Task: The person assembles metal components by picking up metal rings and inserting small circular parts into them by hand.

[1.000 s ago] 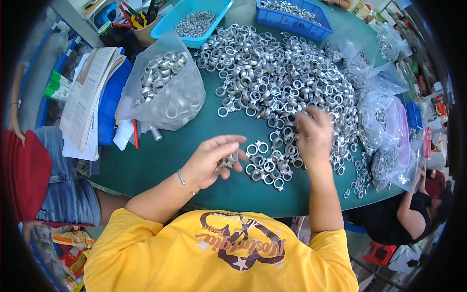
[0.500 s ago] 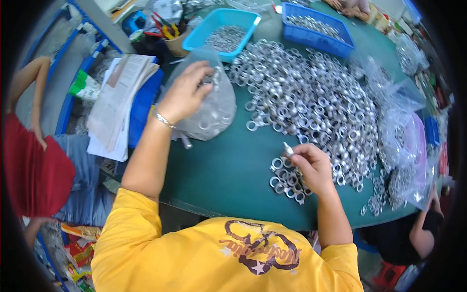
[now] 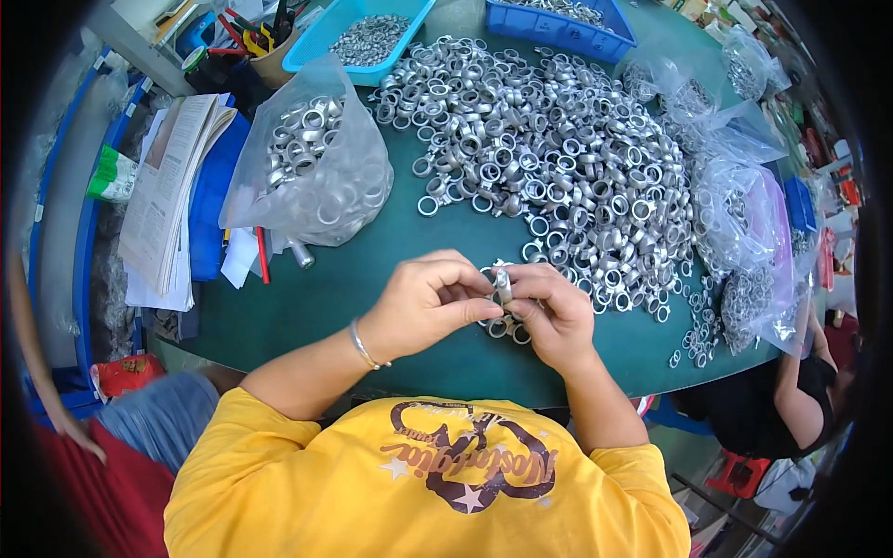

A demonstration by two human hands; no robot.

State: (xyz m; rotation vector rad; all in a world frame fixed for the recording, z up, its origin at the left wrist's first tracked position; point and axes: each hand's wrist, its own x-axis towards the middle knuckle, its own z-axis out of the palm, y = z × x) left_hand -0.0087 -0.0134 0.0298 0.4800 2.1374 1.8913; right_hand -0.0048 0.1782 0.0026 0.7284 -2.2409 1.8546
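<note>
Both my hands meet over the near edge of the dark green table (image 3: 326,307). My left hand (image 3: 428,302) and my right hand (image 3: 551,312) pinch one small silver metal ring part (image 3: 502,282) between their fingertips, held upright. A few loose rings (image 3: 507,328) lie on the table just under my hands. Beyond them spreads a large heap of silver rings (image 3: 549,158). To the left stands a clear plastic bag of rings (image 3: 312,163), its mouth open.
Two blue trays with metal parts (image 3: 367,37) (image 3: 563,19) stand at the far edge. Clear bags of small parts (image 3: 744,232) crowd the right side. A stack of papers (image 3: 172,195) lies left, with a cup of tools (image 3: 265,51). Other people sit at the left and right.
My left hand has come back from the plastic bag at the left to meet my right hand. Both now grip one ring together near the table's front edge.
</note>
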